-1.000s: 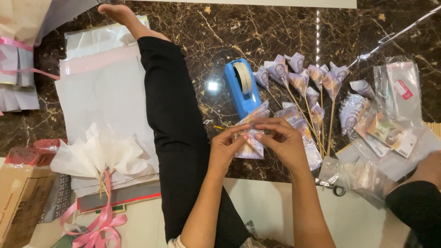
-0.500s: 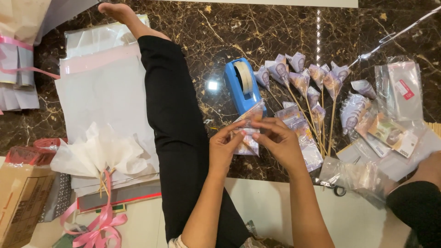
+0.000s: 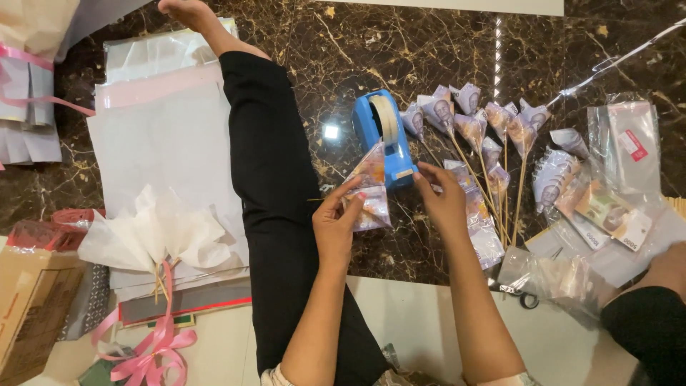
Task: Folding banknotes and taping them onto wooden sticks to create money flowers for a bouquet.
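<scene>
Wrapped banknote, folded into a cone inside clear film, sits pinched in my left hand, fingers closed on its lower edge, just in front of the blue tape dispenser. My right hand reaches to the dispenser's front end, fingertips bunched there; I cannot tell whether they grip tape. Finished banknote cones on sticks fan out to the right on the dark marble floor.
</scene>
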